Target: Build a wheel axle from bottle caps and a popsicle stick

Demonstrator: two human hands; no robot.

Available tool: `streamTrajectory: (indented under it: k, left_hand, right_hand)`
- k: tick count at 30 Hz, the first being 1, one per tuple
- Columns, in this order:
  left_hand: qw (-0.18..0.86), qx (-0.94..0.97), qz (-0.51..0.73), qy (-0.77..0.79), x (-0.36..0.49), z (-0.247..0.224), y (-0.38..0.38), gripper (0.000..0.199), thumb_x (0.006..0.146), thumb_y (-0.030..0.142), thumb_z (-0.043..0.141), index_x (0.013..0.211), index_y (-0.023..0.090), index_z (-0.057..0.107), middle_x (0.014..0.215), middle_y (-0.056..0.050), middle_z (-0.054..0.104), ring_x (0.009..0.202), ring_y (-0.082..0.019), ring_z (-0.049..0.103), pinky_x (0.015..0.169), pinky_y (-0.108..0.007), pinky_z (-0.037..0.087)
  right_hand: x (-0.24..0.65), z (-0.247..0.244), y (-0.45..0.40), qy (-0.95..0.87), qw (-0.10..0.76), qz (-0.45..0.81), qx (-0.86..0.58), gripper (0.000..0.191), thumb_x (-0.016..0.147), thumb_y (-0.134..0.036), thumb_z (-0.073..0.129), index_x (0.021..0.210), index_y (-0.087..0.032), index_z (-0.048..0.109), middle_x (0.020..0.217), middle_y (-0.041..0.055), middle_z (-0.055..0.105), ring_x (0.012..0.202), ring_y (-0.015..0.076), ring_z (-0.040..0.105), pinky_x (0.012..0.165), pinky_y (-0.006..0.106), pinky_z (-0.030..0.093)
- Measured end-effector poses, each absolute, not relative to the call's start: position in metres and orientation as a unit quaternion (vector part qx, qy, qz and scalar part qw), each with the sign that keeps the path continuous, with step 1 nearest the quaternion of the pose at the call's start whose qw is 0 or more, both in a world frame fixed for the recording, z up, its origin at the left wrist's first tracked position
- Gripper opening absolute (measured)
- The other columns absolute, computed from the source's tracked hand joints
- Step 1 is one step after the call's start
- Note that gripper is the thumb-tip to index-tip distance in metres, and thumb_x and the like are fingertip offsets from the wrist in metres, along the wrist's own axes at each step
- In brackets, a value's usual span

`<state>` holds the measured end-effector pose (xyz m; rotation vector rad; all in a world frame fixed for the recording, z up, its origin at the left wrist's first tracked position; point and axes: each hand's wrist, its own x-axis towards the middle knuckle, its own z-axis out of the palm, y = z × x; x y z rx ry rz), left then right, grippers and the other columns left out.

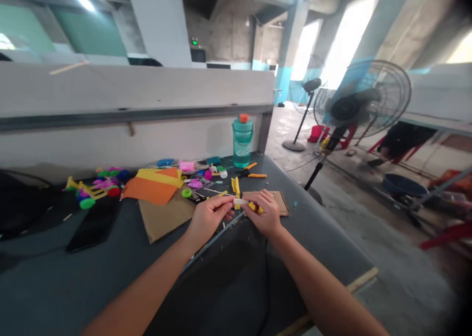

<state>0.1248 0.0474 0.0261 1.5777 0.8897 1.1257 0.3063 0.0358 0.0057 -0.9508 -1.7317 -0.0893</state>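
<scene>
A small pale strip [240, 201] is pinched between my two hands, over the dark tabletop. My left hand [208, 220] grips its left end with thumb and forefinger. On the other end, the fingers of my right hand [266, 214] are closed and partly cover it. Yellow plastic pieces [236, 186] stand just behind the strip, and more yellow shows under my right fingers. Beside my right hand lies a piece of brown cardboard [282, 204]. Under my hands a long thin grey strip [217, 236] runs diagonally, among small scraps.
Orange-handled pliers [257, 175] and a green bottle [242, 141] are at the back. To the left lie orange paper [151, 191], a brown sheet [162, 220], a black phone [94, 225] and colourful plastic toy parts [98, 186]. A standing fan [344, 109] is beyond the table's right edge.
</scene>
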Motion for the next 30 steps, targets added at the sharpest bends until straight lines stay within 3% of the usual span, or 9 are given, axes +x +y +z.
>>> streamTrajectory:
  k: [10, 20, 30]
  left_hand:
    - [0.654, 0.379, 0.531, 0.383, 0.040, 0.020, 0.002, 0.024, 0.065, 0.030, 0.080, 0.071, 0.011, 0.067, 0.061, -0.001, 0.064, 0.049, -0.008, 0.056, 0.052, -0.022, 0.054]
    - [0.591, 0.376, 0.586, 0.408, -0.035, -0.004, -0.003, 0.027, 0.067, 0.034, 0.078, 0.069, 0.012, 0.061, 0.061, 0.001, 0.058, 0.052, -0.008, 0.053, 0.052, -0.023, 0.052]
    - [0.546, 0.451, 0.534, 0.462, -0.043, -0.025, 0.000, 0.023, 0.068, 0.034, 0.076, 0.066, 0.012, 0.066, 0.060, 0.000, 0.060, 0.050, -0.010, 0.054, 0.052, -0.023, 0.049]
  right_hand:
    - [0.222, 0.022, 0.022, -0.821, 0.490, 0.030, -0.291, 0.007, 0.083, -0.021, 0.062, 0.087, -0.020, 0.067, 0.077, 0.0051, 0.071, 0.073, 0.0186, 0.062, 0.071, 0.034, 0.048]
    - [0.132, -0.004, 0.050, -0.840, 0.475, 0.069, -0.253, 0.009, 0.084, -0.025, 0.062, 0.085, -0.019, 0.068, 0.078, 0.0054, 0.069, 0.075, 0.0187, 0.058, 0.074, 0.033, 0.046]
    - [0.136, -0.033, 0.044, -0.832, 0.474, 0.092, -0.274, 0.011, 0.085, -0.025, 0.061, 0.088, -0.019, 0.068, 0.075, 0.0058, 0.069, 0.073, 0.0187, 0.059, 0.071, 0.033, 0.045]
